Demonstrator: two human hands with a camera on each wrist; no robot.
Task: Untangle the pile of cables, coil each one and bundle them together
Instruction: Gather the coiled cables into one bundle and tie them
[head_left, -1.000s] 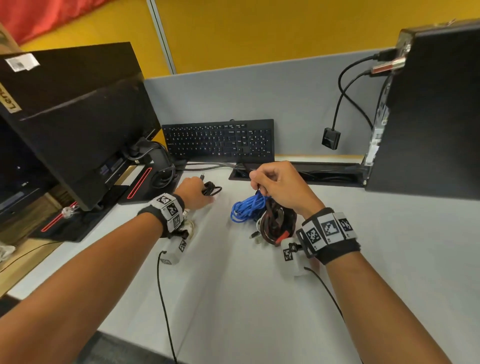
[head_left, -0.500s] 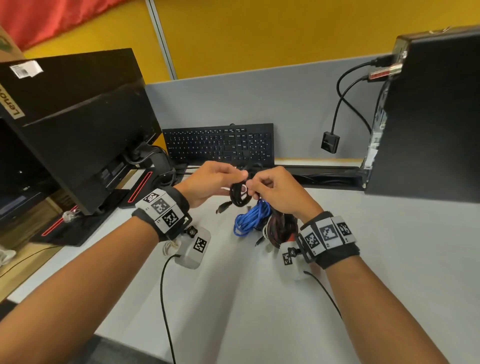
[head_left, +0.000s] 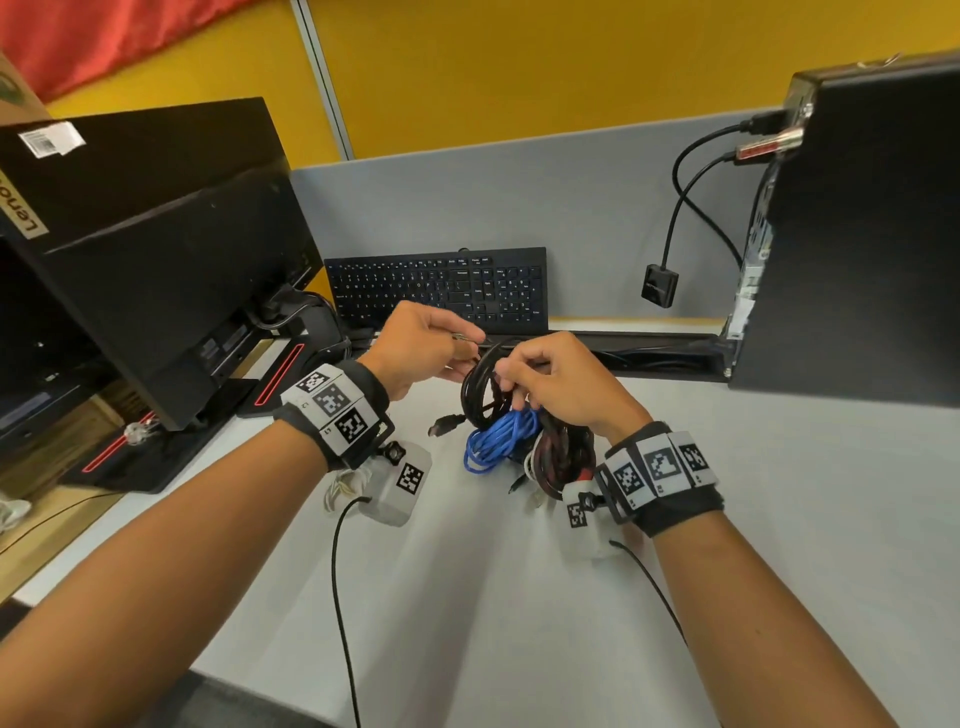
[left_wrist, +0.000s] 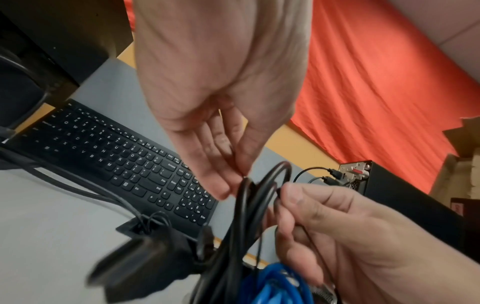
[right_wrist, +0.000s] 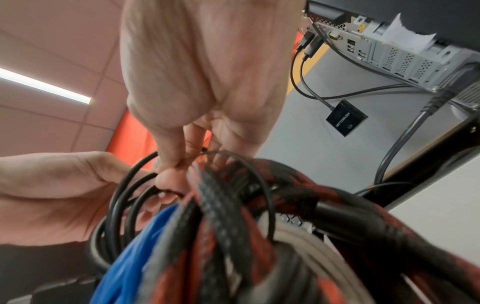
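Note:
My right hand (head_left: 524, 376) holds a bunch of coiled cables just above the grey desk (head_left: 519, 597), its fingers (right_wrist: 168, 162) curled through the loops. Under it hang a blue cable (head_left: 496, 441), a red-and-black braided cable (head_left: 563, 457) and a pale grey cable (right_wrist: 309, 244). A thin black cable coil (head_left: 480, 387) stands against the bunch between both hands. My left hand (head_left: 457, 348) pinches a strand of this black cable (left_wrist: 245, 197) at the top of the coil. A black plug (head_left: 445, 425) dangles below it, blurred in the left wrist view.
A black keyboard (head_left: 441, 288) leans at the partition behind the hands, with a cable slot (head_left: 660, 348) beside it. A monitor (head_left: 171, 280) stands at the left. At the right a PC tower (head_left: 857, 234) has a small adapter (head_left: 660, 283) hanging from it.
My left hand lifted a small black cable off the desk at the left and brought it to my right hand. Both hands now hold it against the bunch, slightly higher.

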